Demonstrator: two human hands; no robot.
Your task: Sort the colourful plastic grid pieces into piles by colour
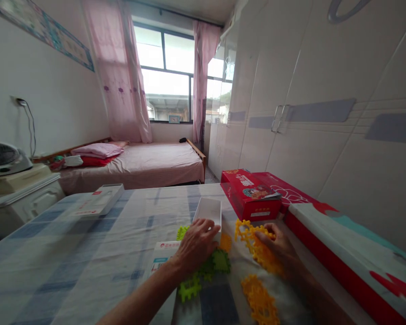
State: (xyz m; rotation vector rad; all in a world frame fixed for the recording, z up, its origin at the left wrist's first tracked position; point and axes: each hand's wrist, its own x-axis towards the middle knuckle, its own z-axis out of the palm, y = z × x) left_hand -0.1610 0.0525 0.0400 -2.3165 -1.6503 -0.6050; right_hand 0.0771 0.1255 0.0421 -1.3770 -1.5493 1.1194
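My right hand (280,246) pinches a cluster of yellow-orange interlocking foam-like puzzle pieces (248,234) with notched edges, held above the cloth. My left hand (199,239) has its fingers curled over the near end of an open white box (208,210); part of the box is hidden behind them. Beneath and beside the left wrist lie green pieces of the same kind (221,261), with a lighter green piece (189,289) nearer me. One orange piece (225,242) rests by the box's near corner. More orange pieces (260,300) lie below my right hand.
A white printed box lid (165,253) lies left of the green pieces, partly under my left forearm. A red carton (250,194) and a long red-and-white box (325,230) line the right side. Another white box (101,201) sits at the table's far left. Beyond are a bed (149,162) and a wardrobe (291,90).
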